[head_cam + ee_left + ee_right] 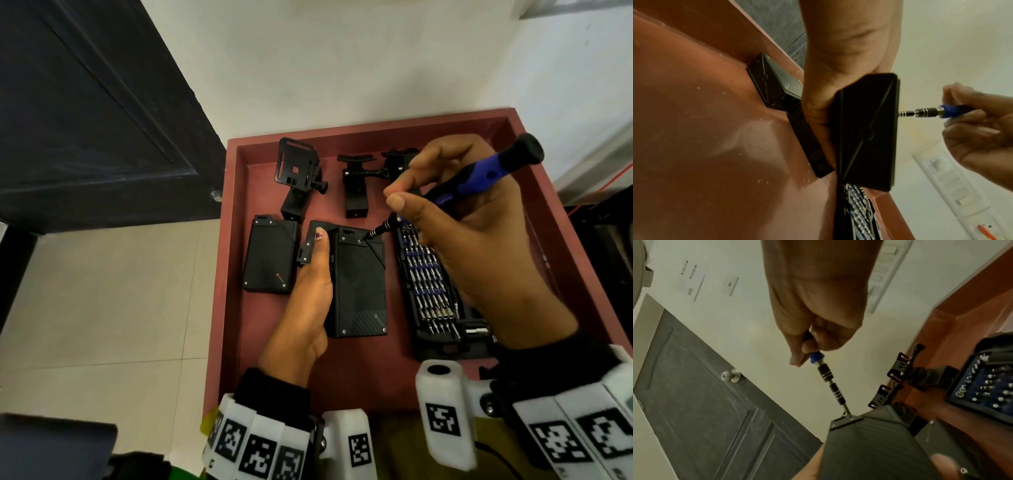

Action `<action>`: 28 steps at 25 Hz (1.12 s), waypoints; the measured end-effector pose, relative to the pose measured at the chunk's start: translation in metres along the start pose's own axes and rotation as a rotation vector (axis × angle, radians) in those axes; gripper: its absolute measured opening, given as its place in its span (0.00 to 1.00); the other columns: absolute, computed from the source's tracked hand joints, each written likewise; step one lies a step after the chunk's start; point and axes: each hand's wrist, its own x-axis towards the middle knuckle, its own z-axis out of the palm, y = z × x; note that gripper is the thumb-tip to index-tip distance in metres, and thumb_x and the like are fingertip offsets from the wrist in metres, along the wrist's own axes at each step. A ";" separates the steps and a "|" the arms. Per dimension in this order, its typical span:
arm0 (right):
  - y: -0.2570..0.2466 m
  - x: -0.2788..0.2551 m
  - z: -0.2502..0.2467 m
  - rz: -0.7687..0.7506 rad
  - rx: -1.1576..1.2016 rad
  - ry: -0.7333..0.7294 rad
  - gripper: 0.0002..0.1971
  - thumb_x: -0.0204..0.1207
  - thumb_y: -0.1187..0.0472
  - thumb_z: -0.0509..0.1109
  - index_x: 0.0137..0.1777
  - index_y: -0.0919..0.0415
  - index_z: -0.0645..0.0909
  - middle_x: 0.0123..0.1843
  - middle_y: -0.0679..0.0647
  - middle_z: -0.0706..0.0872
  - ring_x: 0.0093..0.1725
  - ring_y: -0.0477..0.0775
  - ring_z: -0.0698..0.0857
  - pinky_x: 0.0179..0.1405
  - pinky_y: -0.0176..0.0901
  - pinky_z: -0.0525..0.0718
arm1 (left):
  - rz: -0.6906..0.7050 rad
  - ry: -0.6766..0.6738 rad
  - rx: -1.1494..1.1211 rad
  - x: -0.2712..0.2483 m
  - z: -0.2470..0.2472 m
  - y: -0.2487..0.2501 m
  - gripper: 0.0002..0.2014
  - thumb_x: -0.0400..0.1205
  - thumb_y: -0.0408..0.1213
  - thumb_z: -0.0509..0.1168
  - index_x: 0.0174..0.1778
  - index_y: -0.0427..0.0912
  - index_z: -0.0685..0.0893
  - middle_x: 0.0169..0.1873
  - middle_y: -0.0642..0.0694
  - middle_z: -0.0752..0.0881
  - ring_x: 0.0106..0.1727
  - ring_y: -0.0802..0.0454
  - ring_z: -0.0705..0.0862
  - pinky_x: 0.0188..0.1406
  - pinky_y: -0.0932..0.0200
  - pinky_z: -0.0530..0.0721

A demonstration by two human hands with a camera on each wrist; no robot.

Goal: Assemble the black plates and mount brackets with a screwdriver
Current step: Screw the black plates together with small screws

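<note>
Spare plate (270,253) lies at 9 o'clock in the tray (534,192). My left hand (305,308) grips the center plate (359,284), thumb on top. Right hand (472,240) at 2 o'clock pinches the screwdriver (479,174), its tip on the plate's top screw (360,241). Step: driving that screw, I'd say. Next: keep the bit seated and twist. Brackets (298,171) wait at 12.

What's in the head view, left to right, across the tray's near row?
Smaller black plate → left hand → larger black plate, screwdriver tip on it → bit set case → right hand.
</note>
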 end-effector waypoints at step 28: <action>-0.007 0.000 0.002 0.137 0.107 0.000 0.10 0.73 0.68 0.72 0.50 0.59 0.75 0.40 0.54 0.86 0.26 0.47 0.84 0.27 0.37 0.84 | 0.023 0.011 -0.023 0.001 -0.001 0.000 0.41 0.65 0.75 0.55 0.60 0.47 0.87 0.54 0.42 0.90 0.57 0.43 0.88 0.64 0.39 0.83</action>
